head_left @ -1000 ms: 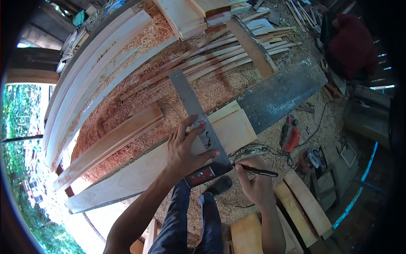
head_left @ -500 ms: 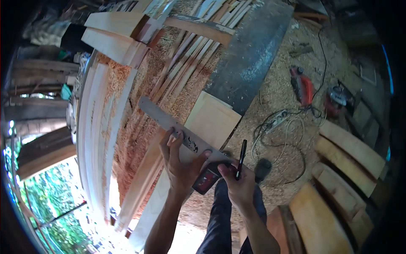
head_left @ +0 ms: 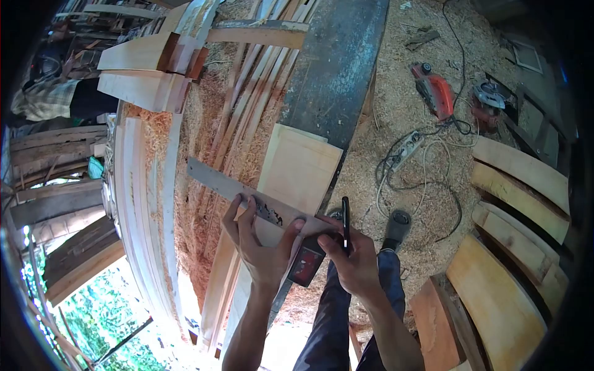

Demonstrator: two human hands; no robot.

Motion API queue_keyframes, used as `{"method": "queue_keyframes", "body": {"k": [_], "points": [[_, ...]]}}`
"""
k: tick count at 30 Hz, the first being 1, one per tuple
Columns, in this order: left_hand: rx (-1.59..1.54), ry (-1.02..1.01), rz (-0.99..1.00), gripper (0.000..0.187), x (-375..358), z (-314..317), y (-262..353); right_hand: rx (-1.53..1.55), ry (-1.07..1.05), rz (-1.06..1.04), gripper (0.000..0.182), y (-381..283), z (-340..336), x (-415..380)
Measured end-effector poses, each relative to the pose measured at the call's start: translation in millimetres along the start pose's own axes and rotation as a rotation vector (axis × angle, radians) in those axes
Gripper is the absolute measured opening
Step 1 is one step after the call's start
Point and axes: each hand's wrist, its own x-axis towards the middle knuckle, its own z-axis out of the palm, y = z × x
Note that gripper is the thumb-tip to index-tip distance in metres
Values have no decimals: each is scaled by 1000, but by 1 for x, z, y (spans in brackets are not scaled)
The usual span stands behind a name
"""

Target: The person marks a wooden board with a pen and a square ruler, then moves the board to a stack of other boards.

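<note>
Across a pale wooden board [head_left: 302, 170] lies a try square [head_left: 213, 181] with a long grey metal blade and a dark red-and-black stock. My left hand [head_left: 263, 253] presses on the blade, with its fingers over the far part and its thumb near the stock. A black pen [head_left: 346, 216] stands nearly upright in my right hand [head_left: 357, 264], at the stock end of the blade. The pen's lower end is hidden by my fingers. Under the board runs a dark, worn plank [head_left: 337, 68].
Sawdust covers the floor. A red power planer [head_left: 437, 93], a circular saw [head_left: 489, 98] and a power strip [head_left: 406, 150] with tangled cords lie to the right. Curved boards [head_left: 492, 284] stand at lower right; long strips [head_left: 139, 204] lie left. A person's checked clothing [head_left: 46, 99] shows at far left.
The view has shifted, so most of the scene sits further left. My left hand stays on the square, and the pen in my right hand has become more upright.
</note>
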Motion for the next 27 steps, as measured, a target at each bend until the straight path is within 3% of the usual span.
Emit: {"method": "queue_keyframes", "body": {"k": [27], "points": [[-17, 26, -33, 67, 2, 3, 1, 91, -26, 66, 32, -8, -2, 2]]}}
